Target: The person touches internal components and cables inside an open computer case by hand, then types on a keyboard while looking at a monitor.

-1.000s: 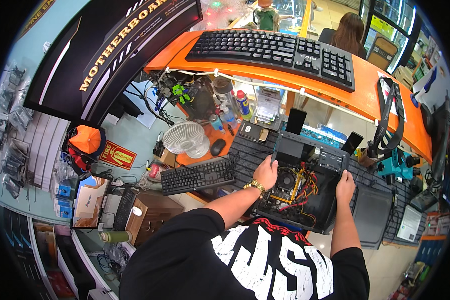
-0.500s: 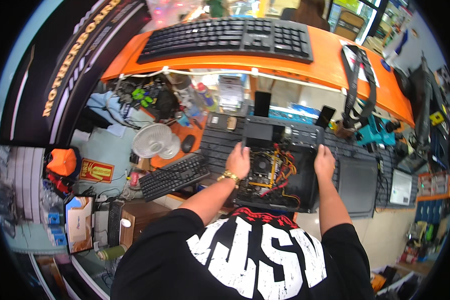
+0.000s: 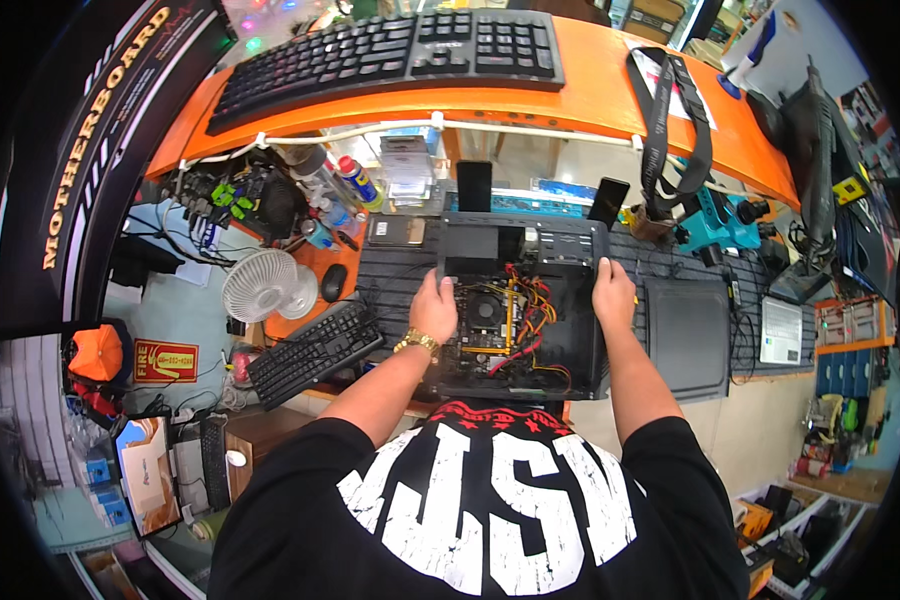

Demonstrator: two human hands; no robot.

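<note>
An open black computer case [image 3: 570, 330] lies on its side in front of me on the dark ribbed mat [image 3: 395, 265]. Inside it show a motherboard with a round CPU cooler [image 3: 487, 311] and a tangle of red, yellow and black cables [image 3: 536, 312]. My left hand [image 3: 434, 307] grips the case's left edge, a gold bracelet on the wrist. On the opposite edge, near the far right corner, my right hand [image 3: 613, 293] is closed round the rim. The fingers under the case are hidden. Flat to the right lies a black side panel [image 3: 688, 338].
A black keyboard [image 3: 315, 352], a mouse [image 3: 334, 283] and a white fan [image 3: 260, 285] stand left of the case. Beyond it are two upright phones [image 3: 475, 186], a teal microscope [image 3: 720, 222] and an orange shelf [image 3: 590, 85] bearing another keyboard [image 3: 390, 62]. A silver laptop-like device [image 3: 781, 330] lies far right.
The whole view has shifted, so the bench appears further left and slightly higher. Both hands keep their hold on the case, which looks a little more level with the mat.
</note>
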